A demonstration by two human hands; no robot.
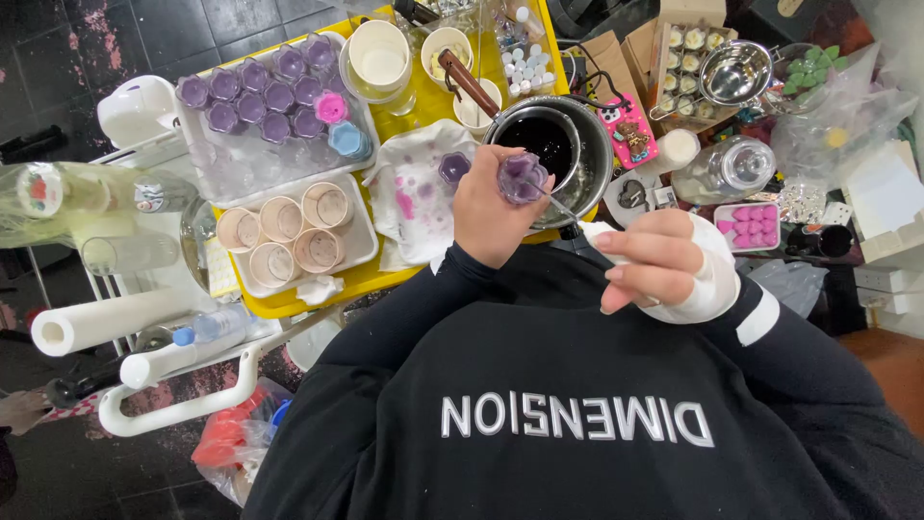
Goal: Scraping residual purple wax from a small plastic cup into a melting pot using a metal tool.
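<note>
My left hand [489,214] holds a small purple faceted mould cup [521,177] over the edge of a metal pot [563,144] of dark liquid. My right hand [664,265], wrapped in a white bandage, grips the white handle of a thin metal tool [568,214] whose tip reaches the purple cup. Another small purple cup [453,168] sits on a stained white cloth [414,193] just left of my left hand. A brown-handled tool [469,83] rests in the pot.
A yellow tray [289,300] carries a clear bin of purple cups [269,96], a white dish of round beige moulds [289,236] and paper cups [380,53]. To the right lie a glass jar [730,169], a pink mould tray [749,226] and a metal sieve [736,72]. A paper roll [106,323] lies left.
</note>
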